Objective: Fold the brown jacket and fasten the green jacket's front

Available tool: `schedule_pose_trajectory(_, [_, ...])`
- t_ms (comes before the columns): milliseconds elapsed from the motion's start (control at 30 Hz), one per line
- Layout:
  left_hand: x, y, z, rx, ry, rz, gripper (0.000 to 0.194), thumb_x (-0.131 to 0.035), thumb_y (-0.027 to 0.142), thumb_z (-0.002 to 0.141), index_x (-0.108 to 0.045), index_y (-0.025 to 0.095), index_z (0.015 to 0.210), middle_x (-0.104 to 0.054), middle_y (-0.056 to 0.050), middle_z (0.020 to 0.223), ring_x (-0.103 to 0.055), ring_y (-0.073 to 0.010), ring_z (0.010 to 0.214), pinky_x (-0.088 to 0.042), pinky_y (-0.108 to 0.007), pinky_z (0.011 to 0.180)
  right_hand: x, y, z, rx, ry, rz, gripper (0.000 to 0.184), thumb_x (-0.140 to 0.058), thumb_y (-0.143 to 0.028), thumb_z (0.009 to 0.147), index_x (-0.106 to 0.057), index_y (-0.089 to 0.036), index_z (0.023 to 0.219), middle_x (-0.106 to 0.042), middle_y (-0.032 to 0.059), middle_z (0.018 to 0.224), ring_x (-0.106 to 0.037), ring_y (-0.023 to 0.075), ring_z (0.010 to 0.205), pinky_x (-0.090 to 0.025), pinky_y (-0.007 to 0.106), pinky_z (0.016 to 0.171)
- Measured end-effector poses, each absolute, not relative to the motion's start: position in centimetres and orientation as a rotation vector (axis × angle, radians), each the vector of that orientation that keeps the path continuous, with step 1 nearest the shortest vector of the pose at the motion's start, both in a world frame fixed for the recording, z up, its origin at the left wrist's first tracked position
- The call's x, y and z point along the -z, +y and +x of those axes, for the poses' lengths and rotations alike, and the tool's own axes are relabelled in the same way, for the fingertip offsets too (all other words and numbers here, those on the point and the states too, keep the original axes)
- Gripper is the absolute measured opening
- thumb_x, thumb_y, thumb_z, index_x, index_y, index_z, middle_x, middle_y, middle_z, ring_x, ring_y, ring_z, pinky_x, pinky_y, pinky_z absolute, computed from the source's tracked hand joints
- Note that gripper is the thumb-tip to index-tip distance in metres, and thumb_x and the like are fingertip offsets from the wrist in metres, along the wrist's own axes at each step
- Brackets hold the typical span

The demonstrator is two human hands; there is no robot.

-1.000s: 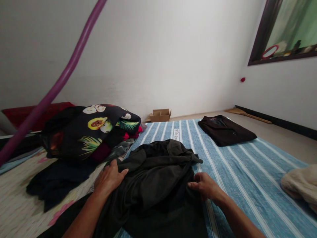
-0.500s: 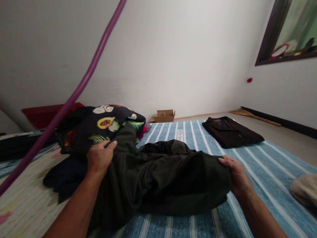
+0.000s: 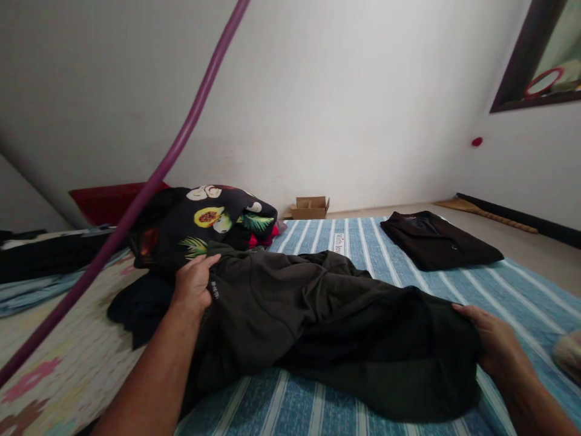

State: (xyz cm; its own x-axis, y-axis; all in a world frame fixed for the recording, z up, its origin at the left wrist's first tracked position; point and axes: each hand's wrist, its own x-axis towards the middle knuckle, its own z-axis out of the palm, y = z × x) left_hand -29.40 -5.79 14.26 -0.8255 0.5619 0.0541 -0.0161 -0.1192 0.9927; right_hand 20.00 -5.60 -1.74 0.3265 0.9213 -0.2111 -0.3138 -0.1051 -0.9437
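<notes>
Hands at both ends of a dark olive garment (image 3: 318,327) spread across the blue striped sheet (image 3: 458,284). Left hand (image 3: 194,283) grips the garment's left end, thumb on top, fingers curled over the fabric edge, right beside a small white print on the cloth. Right hand (image 3: 497,344) holds the right end low near the frame's corner, fingers wrapped on the hem, cloth bunched under it. Garment lies long and wrinkled between them, mostly resting on the sheet, left part overlapping a dark cloth (image 3: 136,306) on the patterned floral cover (image 3: 54,363). Behind the left hand, a pile of clothes topped by a black fruit-print fabric (image 3: 209,221), touching the garment's upper edge. Folded black shirt (image 3: 440,241) lies further back on the sheet, well apart from the hands. Small cardboard box (image 3: 310,208) on the floor by the white wall. Purple tube (image 3: 149,188) crosses the view diagonally on the left. Cream fuzzy item (image 3: 569,354) at the right edge, near the right hand, mostly cut off.
</notes>
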Motion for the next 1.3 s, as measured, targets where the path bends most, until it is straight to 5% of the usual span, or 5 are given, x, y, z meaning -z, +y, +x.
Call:
schedule_pose_trajectory(200, [-15.5, -6.7, -24.7, -1.823, 1.567, 1.128, 0.044, -0.07, 0.02, 0.055, -0.061, 0.016, 0.098, -0.068, -0.002, 0.087, -0.065, -0.0199, 0.079, -0.052, -0.033, 0.076, -0.2, -6.2, 18.1, -1.336, -0.633, -1.437, 0.026, -0.078, -0.032, 0.053, -0.061, -0.019, 0.069, -0.06, -0.0018, 0.05, -0.055, 0.0149, 0.043, -0.04, 0.023, 0.038])
schedule_pose_trajectory(400, [-14.0, -10.3, -17.5, -0.776, 1.293, 1.671, 0.07, -0.068, 0.021, 0.061, -0.045, 0.016, 0.127, -0.059, -0.01, 0.119, -0.056, -0.0227, 0.107, -0.043, -0.033, 0.09, -0.6, -6.6, 17.4, -1.338, -0.838, -1.515, 0.024, -0.07, -0.04, 0.063, -0.061, -0.019, 0.07, -0.061, -0.002, 0.051, -0.055, 0.0146, 0.046, -0.039, 0.024, 0.044])
schedule_pose_trajectory(600, [-11.1, -12.9, -17.5, -0.34, 1.503, 1.792, 0.063, -0.057, 0.018, 0.065, -0.045, 0.018, 0.127, -0.06, -0.005, 0.108, -0.059, -0.0134, 0.075, -0.046, -0.024, 0.064, 0.2, -6.8, 18.3, -1.354, -0.847, -1.49, 0.025, -0.071, -0.04, 0.063, -0.063, -0.019, 0.074, -0.065, -0.0003, 0.059, -0.059, 0.0156, 0.054, -0.041, 0.024, 0.048])
schedule_pose_trajectory(833, [-10.3, -16.3, -18.0, -0.064, 1.679, 2.179, 0.008, -0.051, 0.018, 0.072, -0.058, 0.018, 0.077, -0.059, -0.001, 0.083, -0.056, -0.0157, 0.077, -0.04, -0.026, 0.068, -0.4, -7.3, 17.2, -1.405, -0.761, -1.461, 0.022, -0.071, -0.034, 0.063, -0.062, -0.018, 0.074, -0.065, -0.0005, 0.055, -0.059, 0.0148, 0.05, -0.043, 0.023, 0.047])
schedule_pose_trajectory(1300, [-7.3, -20.2, -13.9, -0.452, 1.559, 2.5, 0.018, -0.041, 0.009, 0.077, -0.053, 0.02, 0.069, -0.059, 0.001, 0.065, -0.056, -0.0101, 0.057, -0.041, -0.017, 0.051, 0.0, -7.5, 17.0, -1.411, -0.74, -1.43, 0.024, -0.071, -0.031, 0.064, -0.061, -0.019, 0.083, -0.067, -0.0011, 0.06, -0.062, 0.0157, 0.052, -0.048, 0.024, 0.05])
